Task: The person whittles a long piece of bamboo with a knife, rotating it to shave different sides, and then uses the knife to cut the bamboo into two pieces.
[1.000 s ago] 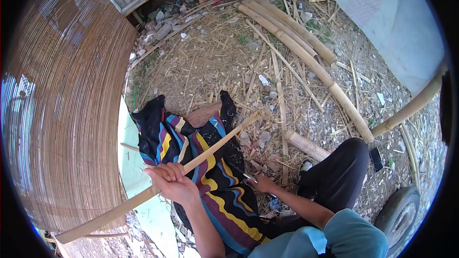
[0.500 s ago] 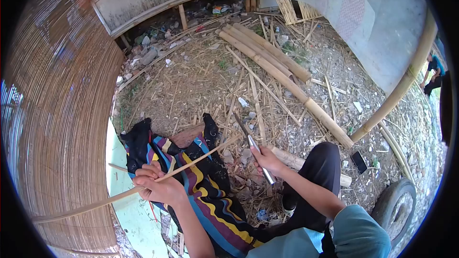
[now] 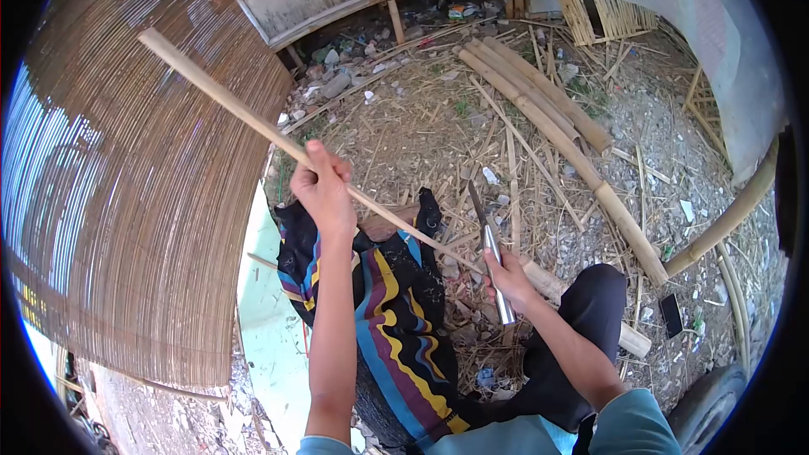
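My left hand [image 3: 325, 190] is wrapped round a long bamboo strip [image 3: 227, 99], which slants from the upper left down to the right. Its lower end comes right up to my right hand [image 3: 506, 278]. That hand grips the shiny metal handle of a knife [image 3: 491, 236], whose dark narrow blade points away from me. Under the strip, a striped cloth [image 3: 383, 303] in black, yellow, purple and blue lies over my leg. A short piece of wood [image 3: 388, 223] shows behind the cloth.
Thick bamboo poles [image 3: 556, 118] lie on the littered ground ahead. To the left hangs a slatted bamboo screen [image 3: 152, 227], beside a pale green board [image 3: 268, 345]. A phone [image 3: 671, 315] and a tyre [image 3: 708, 413] are on the right, near a leaning bamboo post [image 3: 729, 215].
My left hand has lifted and moved forward, and the bamboo strip now slopes the other way, its far end raised at upper left. My right hand keeps the knife. The view has shifted left.
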Available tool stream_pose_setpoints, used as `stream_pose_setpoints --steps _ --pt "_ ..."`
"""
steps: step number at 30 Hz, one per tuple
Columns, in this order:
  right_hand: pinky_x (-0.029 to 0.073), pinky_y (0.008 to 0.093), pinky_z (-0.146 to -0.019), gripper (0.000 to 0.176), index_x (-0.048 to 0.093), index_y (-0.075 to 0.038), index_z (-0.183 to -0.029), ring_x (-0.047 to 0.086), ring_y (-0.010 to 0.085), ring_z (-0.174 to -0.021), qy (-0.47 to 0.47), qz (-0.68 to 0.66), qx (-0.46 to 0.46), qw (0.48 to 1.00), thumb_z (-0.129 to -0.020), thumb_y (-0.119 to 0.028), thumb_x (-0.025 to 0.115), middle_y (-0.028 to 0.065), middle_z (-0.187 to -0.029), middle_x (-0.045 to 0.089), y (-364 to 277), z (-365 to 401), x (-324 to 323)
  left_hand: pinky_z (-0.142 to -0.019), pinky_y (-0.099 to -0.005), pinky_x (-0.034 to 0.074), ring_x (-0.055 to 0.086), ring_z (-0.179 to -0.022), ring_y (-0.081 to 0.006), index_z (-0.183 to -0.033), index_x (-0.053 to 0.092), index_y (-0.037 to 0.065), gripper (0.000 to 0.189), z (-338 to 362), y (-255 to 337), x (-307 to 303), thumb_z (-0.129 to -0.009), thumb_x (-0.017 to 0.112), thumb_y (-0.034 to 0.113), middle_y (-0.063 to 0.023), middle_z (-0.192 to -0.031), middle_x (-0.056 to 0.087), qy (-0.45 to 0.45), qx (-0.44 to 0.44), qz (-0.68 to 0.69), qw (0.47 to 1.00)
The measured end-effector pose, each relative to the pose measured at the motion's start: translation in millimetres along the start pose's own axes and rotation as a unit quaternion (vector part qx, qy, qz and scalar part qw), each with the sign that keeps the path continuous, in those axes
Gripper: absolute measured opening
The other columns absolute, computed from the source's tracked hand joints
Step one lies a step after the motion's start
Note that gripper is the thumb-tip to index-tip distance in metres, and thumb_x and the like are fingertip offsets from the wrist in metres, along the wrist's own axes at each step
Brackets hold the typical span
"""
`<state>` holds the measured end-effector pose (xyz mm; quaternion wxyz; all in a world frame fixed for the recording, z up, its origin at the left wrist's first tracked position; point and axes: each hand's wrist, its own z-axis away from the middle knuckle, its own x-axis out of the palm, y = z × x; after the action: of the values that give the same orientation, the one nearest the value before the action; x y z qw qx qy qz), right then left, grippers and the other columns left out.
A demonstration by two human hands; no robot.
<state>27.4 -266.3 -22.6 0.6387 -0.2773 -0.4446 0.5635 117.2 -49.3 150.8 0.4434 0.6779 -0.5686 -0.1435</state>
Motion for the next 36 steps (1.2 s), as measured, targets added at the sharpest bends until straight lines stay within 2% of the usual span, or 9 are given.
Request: stream_pose_setpoints --steps 4,9,13,17,20,21,24,31,36 --pt "0.038 0.0257 -0.037 0.032 0.042 -0.005 -0.106 0.043 0.0096 -0.04 -0.012 0.057 -0.043 0.997 -0.095 -0.034 0.046 0.0009 -0.058 0.045 2 6 6 -0.053 -0.0238 0.043 0.051 -0.056 -0.0089 -0.08 0.054 0.001 0.033 2 -28 4 -0.095 0.049 0.03 -0.0025 -0.06 0.053 -0.162 -0.057 -0.104 0.98" --pt "0.037 0.0264 -0.036 0.03 0.041 -0.003 -0.1 0.043 0.0105 -0.039 -0.018 0.049 -0.088 0.995 -0.095 -0.032 0.046 0.0023 -0.058 0.045 1 11 6 -0.073 -0.029 0.05 0.06 -0.076 -0.0149 -0.105 0.046 0.001 0.027 41 -70 -8 -0.097 0.041 0.026 -0.0086 -0.081 0.06 -0.221 -0.095 -0.003 0.971" --pt "0.037 0.0258 -0.035 0.03 0.04 -0.006 -0.098 0.043 0.0108 -0.039 -0.012 -0.008 -0.073 0.997 -0.095 -0.036 0.046 0.0027 -0.058 0.044 0 13 1 -0.074 -0.0282 0.048 0.057 -0.084 -0.014 -0.109 0.035 -0.001 0.029 57 -82 -17 -0.096 0.045 0.023 -0.0101 -0.093 0.056 -0.26 -0.158 -0.045 0.951" --pt "0.036 0.0257 -0.034 0.029 0.04 -0.01 -0.097 0.042 0.0105 -0.038 0.004 -0.074 -0.027 0.997 -0.094 -0.039 0.046 0.0026 -0.059 0.044 -3 8 -1 -0.072 -0.0307 0.044 0.052 -0.079 -0.0156 -0.107 0.03 0.002 0.027 57 -102 -35 -0.096 0.044 0.022 -0.0065 -0.083 0.046 -0.346 -0.165 -0.11 0.917" --pt "0.037 0.0258 -0.034 0.03 0.041 -0.01 -0.098 0.042 0.0104 -0.039 0.027 -0.078 -0.029 0.996 -0.094 -0.039 0.046 0.0025 -0.059 0.044 -4 9 4 -0.074 -0.0272 0.044 0.051 -0.08 -0.0121 -0.103 0.036 0.003 0.025 57 -105 -46 -0.095 0.045 0.025 -0.006 -0.088 0.051 -0.403 -0.19 -0.235 0.864" --pt "0.037 0.0257 -0.034 0.029 0.041 -0.01 -0.099 0.042 0.0101 -0.039 0.032 -0.067 -0.045 0.996 -0.094 -0.039 0.046 0.0023 -0.059 0.044 -4 9 6 -0.072 -0.0261 0.042 0.047 -0.076 -0.012 -0.102 0.039 0.003 0.025 57 -108 -47 -0.095 0.046 0.025 -0.004 -0.086 0.049 -0.423 -0.121 -0.253 0.862" --pt "0.036 0.0254 -0.034 0.029 0.041 -0.009 -0.099 0.043 0.01 -0.039 0.028 -0.025 -0.072 0.997 -0.094 -0.037 0.046 0.0025 -0.059 0.044 -6 12 11 -0.074 -0.0266 0.043 0.05 -0.081 -0.0118 -0.1 0.042 0.002 0.022 54 -113 -51 -0.094 0.049 0.022 -0.0044 -0.088 0.051 -0.45 -0.125 -0.278 0.84" --pt "0.036 0.0247 -0.035 0.027 0.04 -0.008 -0.099 0.044 0.0103 -0.039 0.002 -0.003 -0.081 0.997 -0.094 -0.034 0.047 0.0029 -0.059 0.046 -10 16 20 -0.066 -0.0277 0.051 0.063 -0.072 -0.0137 -0.092 0.051 -0.002 0.016 46 -101 -41 -0.088 0.058 0.012 -0.0096 -0.081 0.064 -0.289 -0.166 -0.119 0.935" --pt "0.036 0.024 -0.035 0.028 0.04 -0.006 -0.1 0.044 0.01 -0.039 -0.023 -0.017 -0.071 0.997 -0.095 -0.033 0.047 0.003 -0.059 0.045 -11 17 24 -0.059 -0.026 0.049 0.061 -0.066 -0.0126 -0.085 0.051 0.001 0.012 39 -70 -30 -0.091 0.053 0.011 -0.0054 -0.07 0.059 -0.153 -0.133 0.023 0.979"
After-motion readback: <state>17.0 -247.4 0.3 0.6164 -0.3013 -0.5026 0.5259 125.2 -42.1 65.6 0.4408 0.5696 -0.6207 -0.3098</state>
